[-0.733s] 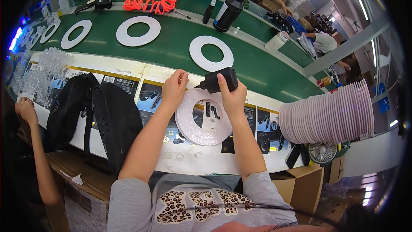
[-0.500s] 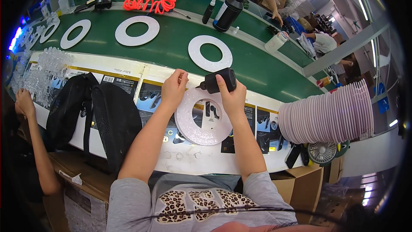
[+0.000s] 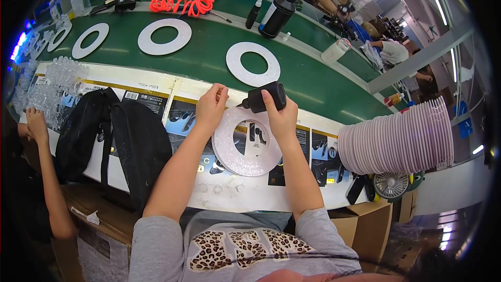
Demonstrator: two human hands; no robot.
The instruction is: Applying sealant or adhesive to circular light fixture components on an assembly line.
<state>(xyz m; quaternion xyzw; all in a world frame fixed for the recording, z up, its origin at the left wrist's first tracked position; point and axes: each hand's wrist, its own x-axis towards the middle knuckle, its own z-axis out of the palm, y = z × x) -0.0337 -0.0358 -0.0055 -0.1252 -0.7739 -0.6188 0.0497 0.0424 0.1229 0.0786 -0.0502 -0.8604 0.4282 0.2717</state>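
My right hand grips a black squeeze bottle, tipped on its side with its narrow nozzle pointing left and down at the far rim of a glittery white ring. The ring lies flat on the worktable in front of me, and another ring edge seems to show through its opening. Beside the ring's far left edge is my left hand, its fingers curled and pressed together. Whatever those fingers hold, if anything, is hidden.
Several white rings, including a near one, lie on the green conveyor belt. A long stack of rings leans at the right by a small fan. Black mesh straps and clear plastic parts lie left, near a co-worker's hand.
The rings on the belt have shifted slightly left. My hands and the bottle have barely moved. The co-worker's hand at the left has moved a little.
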